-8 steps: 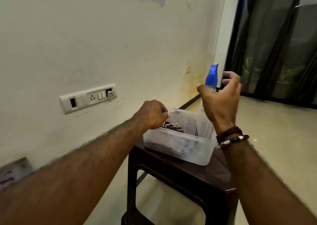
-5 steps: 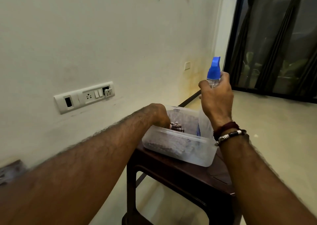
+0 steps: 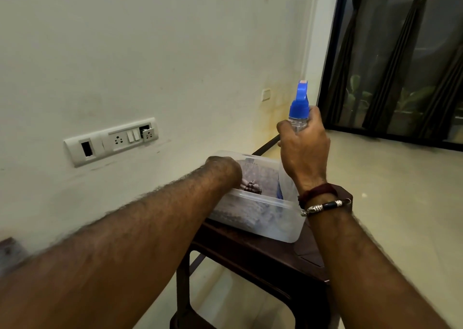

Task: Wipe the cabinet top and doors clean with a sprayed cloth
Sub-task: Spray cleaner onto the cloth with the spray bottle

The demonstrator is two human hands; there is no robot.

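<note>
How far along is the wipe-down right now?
Still gathering supplies. Right hand grips the spray bottle; left hand reaches into the plastic tub at a patterned cloth. No spraying or wiping shows, and no cabinet is in view.

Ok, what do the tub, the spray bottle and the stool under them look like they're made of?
Tub: frosted translucent plastic; its contents show blurred through the wall. Spray bottle: clear plastic neck, with an opaque glossy blue plastic spray head; the right hand grips it. Stool: dark brown with a soft sheen and rounded moulded-looking edges, so plastic or lacquered wood; cannot tell which.
</note>
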